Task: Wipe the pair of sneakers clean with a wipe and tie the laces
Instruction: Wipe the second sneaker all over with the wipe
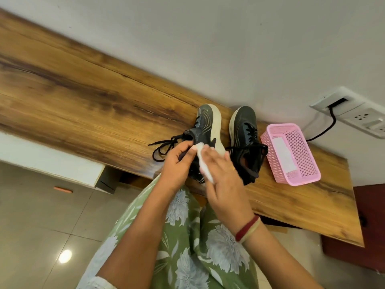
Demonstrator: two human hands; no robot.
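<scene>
**While you scrub, the shoe by the near edge is the one to watch**

Because your left hand (pixel 178 160) alone steadies the left sneaker (pixel 203 122), everything depends on that grip. Its fingers curl round the heel end. The shoe lies tipped on its side on the wooden shelf (pixel 83 90), pale sole turned to the right, toe pointing far and heel close to the near edge.

Your right hand (pixel 226 180) lies flat, fingers stretched out, pressing the white wipe (pixel 203 166) against the dark upper. The wipe looks pressed rather than pinched, so a fast stroke may leave it bunched up or sliding out from under your fingers. If you push hard toward yourself while the left hand slackens, the sneaker can skid off the near edge into your lap.

Mind the loose black laces (pixel 164 148) that trail left across the wood. They sit just beside your left hand, and a turn of the shoe could drag them under it or under the damp wipe, which makes the later tying fiddlier.

Standing upright just to the right is the right sneaker (pixel 245 130), close to your right hand. A wide sweep may knock it against the pink basket (pixel 279 127), which stands right beside it. Its laces look loose as well, so both shoes likely need tying once the wiping is done.
</scene>
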